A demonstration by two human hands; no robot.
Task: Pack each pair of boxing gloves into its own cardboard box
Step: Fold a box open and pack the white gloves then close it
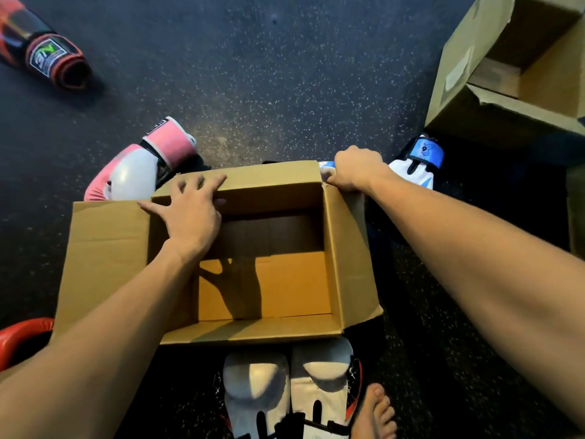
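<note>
An open, empty cardboard box [345, 248] sits on the floor in front of me, flaps spread. My left hand [190, 213] lies flat with fingers apart on its far left corner. My right hand [354, 172] is closed on the far right corner of the box. A pair of white gloves [291, 394] lies side by side just below the box. A pink and white glove [142, 166] lies beyond the box's left corner. A blue and white glove [418, 163] lies behind my right hand.
A second open cardboard box [474, 83] stands at the upper right. A red and black glove [41, 49] lies at the far upper left, and a red glove [19, 340] peeks in at the lower left edge. A bare foot [373, 413] rests at the bottom right. The floor is dark speckled rubber.
</note>
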